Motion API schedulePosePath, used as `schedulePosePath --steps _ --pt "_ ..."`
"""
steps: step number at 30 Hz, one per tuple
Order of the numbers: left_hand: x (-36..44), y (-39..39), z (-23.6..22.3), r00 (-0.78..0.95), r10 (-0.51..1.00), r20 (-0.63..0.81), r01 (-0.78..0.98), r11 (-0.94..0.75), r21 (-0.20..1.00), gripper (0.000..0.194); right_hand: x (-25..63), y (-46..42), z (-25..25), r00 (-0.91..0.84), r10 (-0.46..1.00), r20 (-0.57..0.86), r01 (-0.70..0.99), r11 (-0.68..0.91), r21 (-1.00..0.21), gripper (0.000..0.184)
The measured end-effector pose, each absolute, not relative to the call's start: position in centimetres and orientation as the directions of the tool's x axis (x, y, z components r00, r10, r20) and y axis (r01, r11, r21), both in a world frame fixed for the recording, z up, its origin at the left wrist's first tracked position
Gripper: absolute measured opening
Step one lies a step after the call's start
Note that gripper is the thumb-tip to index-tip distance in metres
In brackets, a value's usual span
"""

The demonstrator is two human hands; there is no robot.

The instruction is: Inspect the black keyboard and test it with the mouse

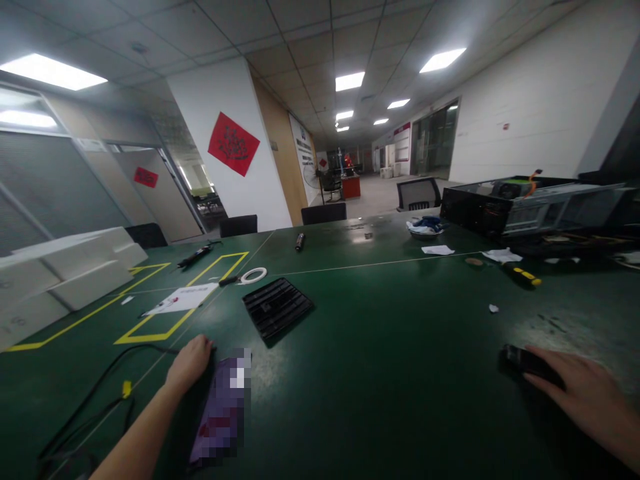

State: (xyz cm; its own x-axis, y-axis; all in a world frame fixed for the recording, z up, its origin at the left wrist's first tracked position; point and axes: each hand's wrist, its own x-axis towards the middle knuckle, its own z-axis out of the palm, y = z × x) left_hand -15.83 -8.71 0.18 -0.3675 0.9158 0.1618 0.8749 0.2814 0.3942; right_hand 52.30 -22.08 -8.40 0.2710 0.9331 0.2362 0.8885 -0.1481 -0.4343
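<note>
My left hand (pixel 190 363) rests on the green table with its fingers curled. A black cable (pixel 120 353) runs up to it, but what the fingers hold, if anything, is hidden. Just right of that hand lies a flat purple item (pixel 220 413), blurred into blocks. On the right, my right hand (pixel 585 387) is closed around a black elongated object (pixel 533 365), low over or on the tabletop; its exact kind is unclear. Between the hands, farther off, a black ribbed square panel (pixel 277 308) lies flat.
An open computer case (pixel 530 207) stands at the back right, near a yellow-black screwdriver (pixel 523 275). White foam blocks (pixel 70 267) fill the far left. A white tape roll (pixel 253 275), paper sheet (pixel 185 298) and dark cylinder (pixel 300 242) lie across the table.
</note>
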Motion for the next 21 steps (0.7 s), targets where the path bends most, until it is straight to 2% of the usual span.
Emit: schedulePosePath --steps 4,7,10,14,17,21 --pt "-13.4 -6.2 1.1 -0.471 0.871 0.142 0.765 0.324 0.556 0.016 48.6 -20.5 -6.1 0.176 0.979 0.101 0.84 -0.096 -0.534 0.055" --pt "-10.6 -3.5 1.5 -0.436 0.893 0.112 0.754 0.294 0.588 0.013 43.8 -19.1 -3.6 0.06 0.995 0.083 0.785 0.005 -0.619 0.055" --pt "-7.8 -0.9 1.5 -0.339 0.937 0.082 0.822 0.253 0.51 0.017 38.8 -18.0 -1.7 -0.027 0.999 0.035 0.679 0.044 -0.733 0.052" --pt "-5.6 1.7 1.7 -0.221 0.975 -0.025 0.926 0.218 0.307 0.029 34.3 -17.3 -1.8 -0.081 0.996 -0.049 0.506 -0.002 -0.863 0.051" --pt "-5.1 2.4 2.1 -0.162 0.978 -0.129 0.966 0.184 0.181 0.029 33.3 -17.1 -3.2 -0.139 0.984 -0.112 0.459 -0.036 -0.888 0.051" --pt "-5.3 2.4 2.5 -0.103 0.97 -0.221 0.988 0.126 0.092 0.032 33.6 -17.0 -4.3 -0.176 0.977 -0.123 0.454 -0.03 -0.89 0.051"
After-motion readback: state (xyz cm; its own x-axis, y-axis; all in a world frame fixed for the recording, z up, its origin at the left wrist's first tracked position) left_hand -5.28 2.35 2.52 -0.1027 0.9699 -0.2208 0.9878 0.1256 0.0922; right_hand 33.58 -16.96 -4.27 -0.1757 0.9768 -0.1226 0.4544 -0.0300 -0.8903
